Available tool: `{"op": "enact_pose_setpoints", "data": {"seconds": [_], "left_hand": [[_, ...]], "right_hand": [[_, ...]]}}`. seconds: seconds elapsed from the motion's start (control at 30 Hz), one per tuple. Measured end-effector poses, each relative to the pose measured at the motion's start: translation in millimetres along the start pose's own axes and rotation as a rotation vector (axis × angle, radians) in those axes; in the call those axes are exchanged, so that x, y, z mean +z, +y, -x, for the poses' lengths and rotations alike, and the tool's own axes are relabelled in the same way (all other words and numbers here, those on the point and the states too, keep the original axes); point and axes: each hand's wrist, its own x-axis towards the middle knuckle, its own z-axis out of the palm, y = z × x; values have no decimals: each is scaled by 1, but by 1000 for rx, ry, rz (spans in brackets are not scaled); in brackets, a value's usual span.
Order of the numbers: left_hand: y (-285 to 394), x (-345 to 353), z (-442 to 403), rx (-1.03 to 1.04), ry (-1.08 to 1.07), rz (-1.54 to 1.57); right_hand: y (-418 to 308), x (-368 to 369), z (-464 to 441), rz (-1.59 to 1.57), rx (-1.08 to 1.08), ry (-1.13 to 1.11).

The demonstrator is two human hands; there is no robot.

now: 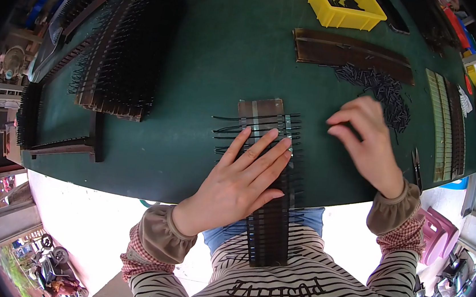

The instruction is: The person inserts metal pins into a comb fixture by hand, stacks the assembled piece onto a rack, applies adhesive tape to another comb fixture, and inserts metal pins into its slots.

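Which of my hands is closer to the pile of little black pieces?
Right. The right hand is just on the near side of the pile; the left hand lies flat on the long dark strip, farther off to the left.

I find central tabletop (212, 54) passable; bristled stack (128, 46) obstructs left, dark pin pile (389, 100) beyond the right hand (369, 141).
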Motion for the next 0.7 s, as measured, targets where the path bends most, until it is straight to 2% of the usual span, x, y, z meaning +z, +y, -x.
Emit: {"op": "enact_pose_setpoints", "data": {"seconds": [0.07, 0.1, 0.2, 0.23, 0.33, 0.7], "left_hand": [[0, 0, 0, -6, 11, 18], [0, -2, 0, -8, 17, 21], [-2, -6, -6, -5, 24, -7], [-2, -8, -7, -2, 25, -24], [-4, -2, -8, 2, 5, -38], [0, 1, -4, -27, -7, -52]], "right_hand": [[18, -14, 3, 157, 43, 113], [26, -20, 7, 204, 137, 122], [53, -29, 20, 46, 359, 34], [54, -29, 19, 59, 359, 13], [51, -28, 13, 184, 220, -20], [17, 7, -4, 117, -178, -9]]}}
